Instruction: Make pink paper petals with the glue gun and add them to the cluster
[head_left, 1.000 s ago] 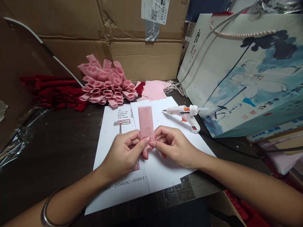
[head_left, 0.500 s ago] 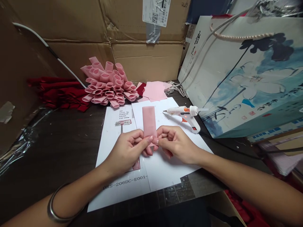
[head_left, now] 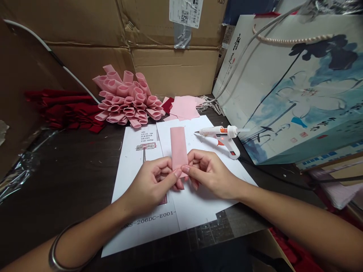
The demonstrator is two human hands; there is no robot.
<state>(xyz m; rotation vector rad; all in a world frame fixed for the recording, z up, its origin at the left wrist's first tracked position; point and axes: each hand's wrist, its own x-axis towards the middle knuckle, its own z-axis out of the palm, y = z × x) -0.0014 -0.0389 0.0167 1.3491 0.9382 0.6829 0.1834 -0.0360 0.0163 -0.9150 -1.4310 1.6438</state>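
Observation:
A flat folded strip of pink felt-like fabric (head_left: 178, 145) stands up between my two hands above the white paper sheets (head_left: 195, 211). My left hand (head_left: 154, 179) pinches its lower left corner between thumb and fingers. At the lower right corner my right hand (head_left: 208, 172) pinches it too, the two thumbs close together. The fingers behind the strip are partly hidden. Just beyond my right hand, a white glue gun (head_left: 219, 136) with orange parts lies on the paper, nozzle pointing left.
Behind stand many rolled pink fabric tubes (head_left: 127, 98), with dark red fabric pieces (head_left: 65, 113) to their left. Flat pink pieces (head_left: 185, 107) and metal clips (head_left: 211, 107) lie at the back. A printed paper bag (head_left: 297, 90) and cardboard boxes (head_left: 172, 71) enclose the table.
The left thumb has shifted slightly left and down, away from the right thumb. Both hands keep hold of the pink strip; the view has moved a little.

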